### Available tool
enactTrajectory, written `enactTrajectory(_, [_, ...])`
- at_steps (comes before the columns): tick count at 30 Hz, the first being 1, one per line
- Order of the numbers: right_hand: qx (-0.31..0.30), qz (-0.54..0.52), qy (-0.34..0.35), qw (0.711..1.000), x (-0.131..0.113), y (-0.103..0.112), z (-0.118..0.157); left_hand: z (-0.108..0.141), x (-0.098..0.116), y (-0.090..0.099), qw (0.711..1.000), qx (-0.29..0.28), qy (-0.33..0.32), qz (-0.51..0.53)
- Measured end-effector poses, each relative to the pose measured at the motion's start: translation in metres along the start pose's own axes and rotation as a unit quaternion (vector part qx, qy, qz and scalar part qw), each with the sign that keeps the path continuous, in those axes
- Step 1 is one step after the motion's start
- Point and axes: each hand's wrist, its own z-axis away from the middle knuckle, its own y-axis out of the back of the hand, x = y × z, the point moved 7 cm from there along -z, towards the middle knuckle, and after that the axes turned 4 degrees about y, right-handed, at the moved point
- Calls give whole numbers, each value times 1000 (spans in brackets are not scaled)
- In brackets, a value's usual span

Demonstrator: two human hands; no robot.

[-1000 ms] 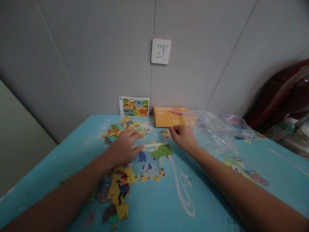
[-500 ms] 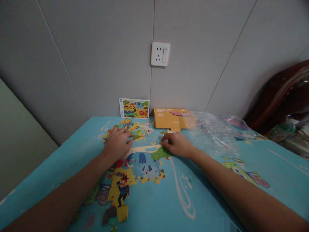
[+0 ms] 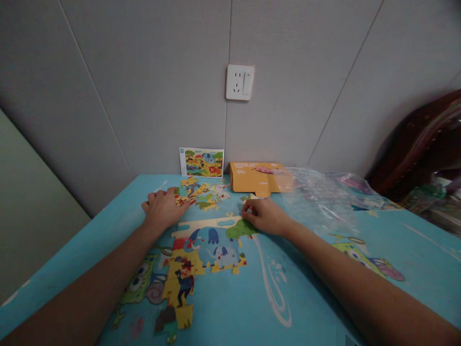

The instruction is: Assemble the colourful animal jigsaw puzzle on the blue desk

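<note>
A partly joined puzzle (image 3: 216, 247) with blue elephants and a figure in a hat lies on the blue tablecloth (image 3: 223, 307). My left hand (image 3: 163, 207), fingers apart, rests at the left edge of a heap of loose puzzle pieces (image 3: 203, 194); nothing shows in its grasp. Beside the green upper right corner of the joined puzzle is my right hand (image 3: 264, 215), its thumb and fingertips pinched together. Whatever those fingertips may hold is too small to make out.
A picture card (image 3: 202, 162) leans on the wall behind the pieces. To its right stand an orange box (image 3: 255, 178) and crumpled clear plastic (image 3: 317, 197). A socket (image 3: 240, 82) is on the wall. A dark red chair back (image 3: 414, 139) rises at the right.
My left hand has moved left, away from the joined puzzle's top edge, uncovering its upper left part and some loose pieces. My right hand has stayed almost in place.
</note>
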Motion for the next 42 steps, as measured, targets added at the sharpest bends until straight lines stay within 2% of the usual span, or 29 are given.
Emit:
enactTrajectory(9, [-6, -4, 2, 1000, -1, 0, -1, -3, -1, 0, 999, 31, -12, 3])
enactTrajectory(29, [-13, 6, 12, 1000, -4, 0, 0, -1, 0, 2, 1000, 21, -11, 9])
enactTrajectory(42, [-19, 18, 10, 1000, -4, 1, 0, -2, 2, 11, 999, 45, -9, 25])
